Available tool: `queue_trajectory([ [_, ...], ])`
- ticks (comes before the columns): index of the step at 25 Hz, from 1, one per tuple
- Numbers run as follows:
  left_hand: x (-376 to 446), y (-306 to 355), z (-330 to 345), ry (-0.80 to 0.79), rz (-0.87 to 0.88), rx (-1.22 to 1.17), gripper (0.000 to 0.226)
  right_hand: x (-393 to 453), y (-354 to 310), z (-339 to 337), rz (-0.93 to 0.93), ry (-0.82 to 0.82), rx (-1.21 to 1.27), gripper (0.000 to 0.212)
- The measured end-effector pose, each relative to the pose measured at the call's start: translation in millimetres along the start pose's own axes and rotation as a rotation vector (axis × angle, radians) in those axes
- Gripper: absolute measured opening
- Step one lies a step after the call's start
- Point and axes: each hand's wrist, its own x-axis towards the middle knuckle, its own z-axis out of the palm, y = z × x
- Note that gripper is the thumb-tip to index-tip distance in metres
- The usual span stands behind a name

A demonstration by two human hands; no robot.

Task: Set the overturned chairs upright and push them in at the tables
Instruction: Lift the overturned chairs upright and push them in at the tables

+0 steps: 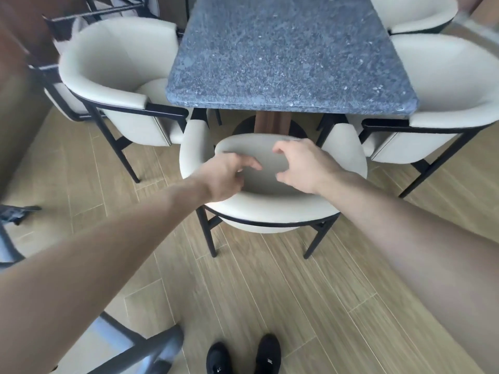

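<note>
From the head view, the cream armchair (272, 209) stands upright at the near end of the granite worktop (291, 58), its seat partly under; both the left hand (229, 176) and right hand (299, 166) hover over its curved backrest, fingers loosely curled and holding nothing. It looks fairly heavy and stiff on a black metal frame, the smooth upholstery perhaps slippery, so the padded back rim seems the best hold. 2 side chairs (121, 85) flank it closely and the pedestal (270, 125) stands ahead, which may limit the push.

the front of the near chair (272, 211) seat slips under the table (289, 49), whose far end runs off the top edge, and the table hides most of its pedestal (271, 125). at upper right a cream chair (421, 14) is cut by the frame, with a blurred streak beside it that can't be made out. lower left, a grey metal frame (151, 349) is smeared and cropped, and whether either hand touches the chair back is unclear.
</note>
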Motion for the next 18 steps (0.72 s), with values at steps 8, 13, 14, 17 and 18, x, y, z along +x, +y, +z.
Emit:
queue_trajectory([
  [8, -69.9, 77.2, -80.0, 0.454, -0.009, -0.695, 0.037, -43.1, -50.3, -79.3, -0.075, 0.416, 0.752, 0.029],
  [13, -112.4, 101.6, -112.6, 0.659, -0.031, -0.926, 0.035, -59.4, -79.0, -109.1, -0.076, 0.359, 1.103, 0.028],
  [14, -122.7, 100.3, -116.7, 0.689, -0.048, -0.932, 0.035, -63.5, -84.3, -112.4, -0.08, 0.353, 1.168, 0.027],
  [17, -154.8, 89.7, -121.6, 0.759, -0.107, -0.975, 0.034, -73.8, -105.7, -118.2, -0.088, 0.357, 1.345, 0.025],
  [18, -164.9, 85.4, -123.2, 0.791, -0.117, -0.994, 0.034, -76.1, -114.2, -119.6, -0.098, 0.358, 1.389, 0.025],
])
